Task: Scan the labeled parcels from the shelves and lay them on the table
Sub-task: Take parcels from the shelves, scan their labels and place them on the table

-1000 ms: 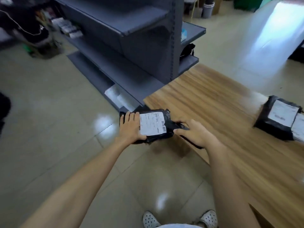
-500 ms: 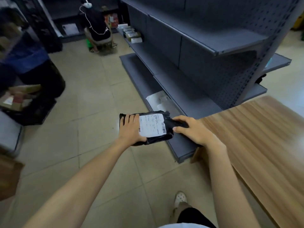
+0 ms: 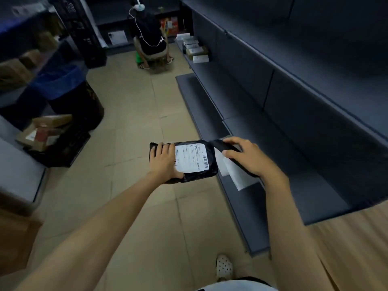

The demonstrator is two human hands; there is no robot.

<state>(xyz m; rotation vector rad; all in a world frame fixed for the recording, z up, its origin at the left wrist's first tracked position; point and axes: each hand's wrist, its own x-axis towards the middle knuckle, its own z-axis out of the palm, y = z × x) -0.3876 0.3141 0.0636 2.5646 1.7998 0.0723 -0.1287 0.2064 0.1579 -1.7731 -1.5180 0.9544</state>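
Observation:
A black parcel (image 3: 200, 175) with a white barcode label hangs over the floor in front of me. My left hand (image 3: 165, 162) grips its left end, fingers on top and thumb along the near edge. At the parcel's right end my right hand (image 3: 252, 158) holds a flat black device (image 3: 220, 144), seemingly a scanner, mostly hidden under the fingers. Below that hand a white parcel (image 3: 235, 177) lies on the bottom board of the grey shelves (image 3: 283, 148). The wooden table (image 3: 346, 248) fills the lower right corner.
Several small parcels (image 3: 196, 51) sit on a far shelf board. A person (image 3: 150, 38) crouches at the aisle's far end. On the left are black crates (image 3: 63, 152) with cardboard boxes (image 3: 45, 131) and a blue-lined bin (image 3: 60, 85). My shoe (image 3: 224, 267) is on the tiled floor.
The view has swung left from the table toward the aisle and shelves, so the parcels lying on the table have left the view. Both hands keep their hold.

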